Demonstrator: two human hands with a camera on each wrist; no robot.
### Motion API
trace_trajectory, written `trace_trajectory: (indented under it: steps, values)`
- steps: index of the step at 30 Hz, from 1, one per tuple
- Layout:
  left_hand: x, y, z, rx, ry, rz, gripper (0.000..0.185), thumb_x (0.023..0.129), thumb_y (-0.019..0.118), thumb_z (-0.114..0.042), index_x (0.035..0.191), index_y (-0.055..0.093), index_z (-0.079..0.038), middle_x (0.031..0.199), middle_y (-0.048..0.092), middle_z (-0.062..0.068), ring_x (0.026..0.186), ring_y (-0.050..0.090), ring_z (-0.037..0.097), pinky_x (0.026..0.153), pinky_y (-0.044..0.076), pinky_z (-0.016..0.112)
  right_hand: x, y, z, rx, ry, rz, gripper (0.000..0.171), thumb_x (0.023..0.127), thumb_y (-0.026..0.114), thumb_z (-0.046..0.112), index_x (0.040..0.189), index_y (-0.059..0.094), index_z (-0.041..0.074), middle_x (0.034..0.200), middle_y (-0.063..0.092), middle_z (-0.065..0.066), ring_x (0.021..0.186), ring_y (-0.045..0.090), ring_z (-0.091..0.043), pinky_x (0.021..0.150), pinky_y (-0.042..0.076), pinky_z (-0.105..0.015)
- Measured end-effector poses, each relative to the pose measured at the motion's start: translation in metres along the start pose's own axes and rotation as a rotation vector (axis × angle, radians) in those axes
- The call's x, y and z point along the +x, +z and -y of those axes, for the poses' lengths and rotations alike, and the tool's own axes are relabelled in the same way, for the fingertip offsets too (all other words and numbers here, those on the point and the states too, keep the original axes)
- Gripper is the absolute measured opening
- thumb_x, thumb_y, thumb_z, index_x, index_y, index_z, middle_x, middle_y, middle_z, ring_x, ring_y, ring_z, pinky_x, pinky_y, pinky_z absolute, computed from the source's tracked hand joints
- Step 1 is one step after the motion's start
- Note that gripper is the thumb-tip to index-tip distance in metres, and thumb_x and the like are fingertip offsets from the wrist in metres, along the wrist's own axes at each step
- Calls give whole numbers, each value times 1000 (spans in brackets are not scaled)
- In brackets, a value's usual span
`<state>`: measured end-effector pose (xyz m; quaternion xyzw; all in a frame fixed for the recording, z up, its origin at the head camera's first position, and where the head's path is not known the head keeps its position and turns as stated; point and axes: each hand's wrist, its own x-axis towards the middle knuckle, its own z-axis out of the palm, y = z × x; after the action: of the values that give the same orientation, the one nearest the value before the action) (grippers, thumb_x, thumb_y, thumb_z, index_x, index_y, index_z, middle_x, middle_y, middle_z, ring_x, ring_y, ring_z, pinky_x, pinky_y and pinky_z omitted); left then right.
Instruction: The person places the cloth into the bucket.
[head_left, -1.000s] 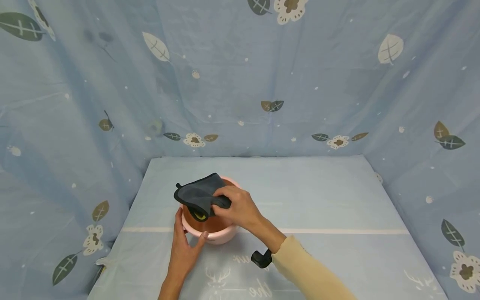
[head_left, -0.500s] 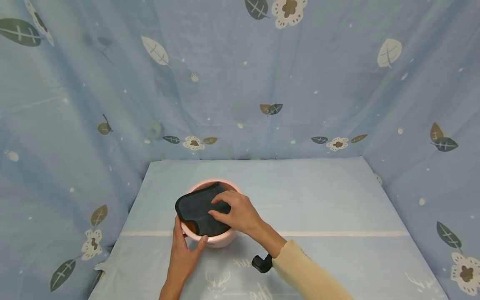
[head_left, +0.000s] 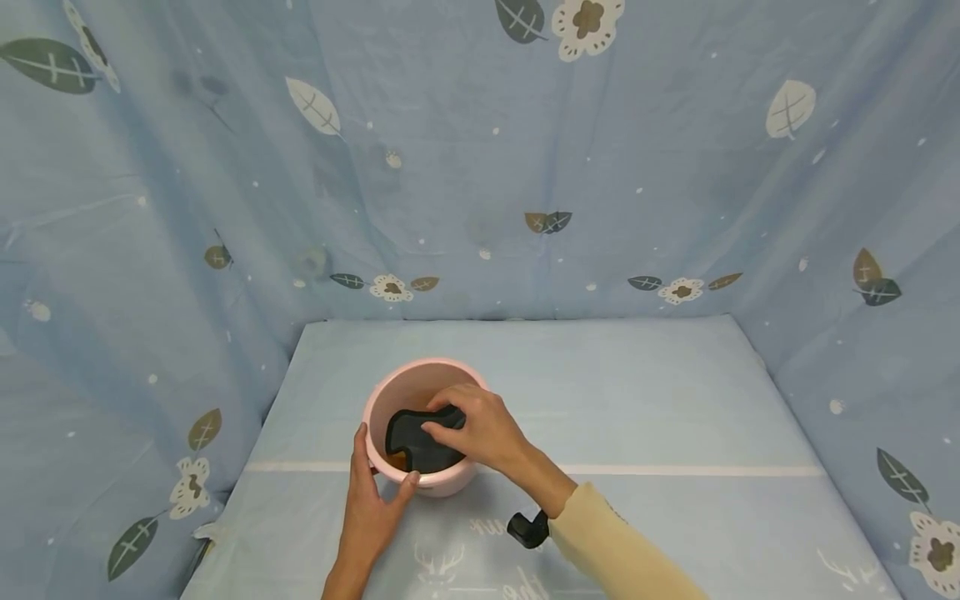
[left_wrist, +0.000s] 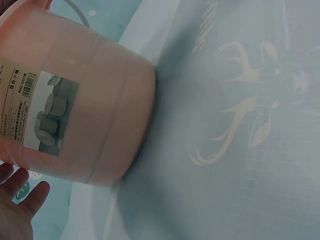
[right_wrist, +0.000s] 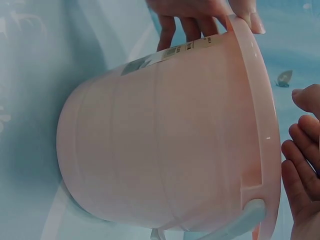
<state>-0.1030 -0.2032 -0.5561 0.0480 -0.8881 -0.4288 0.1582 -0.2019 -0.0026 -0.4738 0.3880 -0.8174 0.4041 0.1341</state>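
Note:
A pink bucket [head_left: 425,372] stands upright on the table, with a paper label on its outer wall. Inside it lies a dark grey fabric piece with black edging [head_left: 420,437], its far right part covered by my right hand. My left hand [head_left: 371,508] holds the bucket at its near left side, thumb at the rim and fingers along the outside wall. Over the bucket's mouth is my right hand [head_left: 480,425], fingers and thumb bent and apart with nothing between them. In the right wrist view that hand [right_wrist: 306,155] shows beside the rim, away from the fabric.
A pale blue cloth with printed antlers covers the table [head_left: 637,400]. Leaf-and-flower curtains [head_left: 480,167] close in the back and both sides. The bucket's pale handle [right_wrist: 240,222] hangs at its side. A black wrist camera [head_left: 528,529] sticks out from my right wrist.
My right hand has let go of the dark fabric piece, which has dropped from above the rim down into the bucket. The left hand has kept its place on the bucket.

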Motion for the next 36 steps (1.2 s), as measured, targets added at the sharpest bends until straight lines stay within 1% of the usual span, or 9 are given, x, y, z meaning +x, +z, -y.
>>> trace_trajectory:
  steps: [3,7,12,18,21,24,28,33,36]
  values:
    - [0,-1,-1,-6,-7,6,107,92,79,-32,167,4,-22,168,22,19,131,51,39,99,50,60,0,0,0,21,5,0,22,89,84,25,106,74,16,104,75,-2,100,72,-17,85,60,-34]
    - [-1,-2,0,-17,-12,12,106,92,78,-31,167,4,-22,169,20,19,132,50,40,100,49,61,0,1,-1,36,-3,-2,22,88,84,23,106,73,15,104,75,-4,99,72,-20,85,60,-34]
    - [-2,-2,2,-9,-18,9,107,92,79,-31,167,3,-21,169,19,19,135,47,41,101,48,61,-1,1,0,44,-10,-8,25,87,85,22,108,73,15,106,74,-1,100,72,-17,86,59,-32]
    - [-1,-1,2,-21,-25,12,109,91,80,-33,167,2,-26,170,18,16,138,45,38,102,48,60,-2,-3,0,32,-4,-10,30,86,86,23,113,73,16,109,73,3,102,70,-10,86,59,-29]
    - [-1,0,0,-31,-22,18,110,90,80,-32,167,2,-27,170,17,16,139,44,39,103,48,61,-2,-6,-1,33,-4,-14,32,87,85,22,115,72,16,110,72,2,101,70,-10,84,59,-33]
    - [0,1,-1,-28,-14,21,109,91,79,-32,167,1,-25,170,17,17,139,44,40,102,47,61,-2,-10,-2,18,-10,-27,34,87,86,23,117,72,16,111,72,1,102,69,-14,84,59,-35]
    - [-1,1,-2,-24,-12,18,108,92,79,-30,167,2,-23,170,18,18,138,45,40,103,47,61,-2,-14,-3,-3,-14,-34,34,87,85,25,118,72,16,112,73,1,105,68,-16,87,58,-34]
    - [-2,-1,-1,-23,-2,15,107,92,79,-29,167,3,-22,170,18,17,138,45,39,102,47,60,-2,-20,-3,-22,22,-39,33,89,83,28,118,73,17,114,73,0,110,65,-14,93,57,-35]
    - [-3,-2,0,-16,-5,12,107,92,79,-30,167,3,-22,170,19,17,138,46,38,101,48,59,-3,-23,-3,-35,29,-57,32,88,84,28,117,74,17,114,73,1,113,65,-16,95,56,-36]
